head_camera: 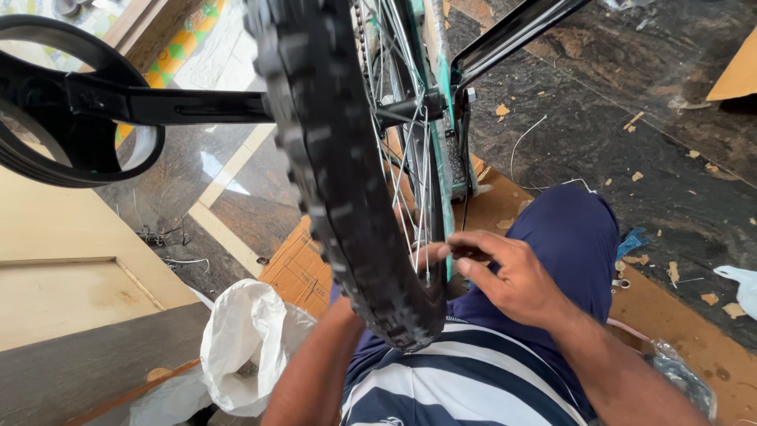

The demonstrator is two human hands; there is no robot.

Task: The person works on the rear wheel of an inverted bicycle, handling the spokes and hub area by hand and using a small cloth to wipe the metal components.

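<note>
**A:** What are the hands doing from where I'm watching? My right hand (505,272) is up against the rim of the bicycle wheel (371,158), thumb and fingertips pinched shut on something small and dark at the base of a spoke. I can't make out what it is. My left hand is hidden behind the knobby tyre (339,181); only the forearm shows, so I can't tell whether it grips anything.

**B:** Where's the risk?

**A:** I'd judge the spokes (410,166) first. They're thin, bright steel wires crossing close together right above my right fingers, and if the wheel turns they could nip a fingertip. The small dark piece could also slip from the pinch and drop past my knee onto the littered floor.

**B:** And the wheel itself?

**A:** It stands upright directly between my two arms, tread towards my chest. The rubber is matt black with chunky square blocks. Beyond my right hand a teal frame tube (440,87) runs alongside the rim, glossy.

**B:** Further out?

**A:** Left of my hidden hand, a crumpled white plastic bag (248,339), soft and glossy, and flattened brown cardboard (296,268) just beyond it. Far left, a small black stabiliser wheel (71,118) on a flat metal arm. Right of my hand, dark polished stone floor (631,95) scattered with cardboard scraps.
</note>
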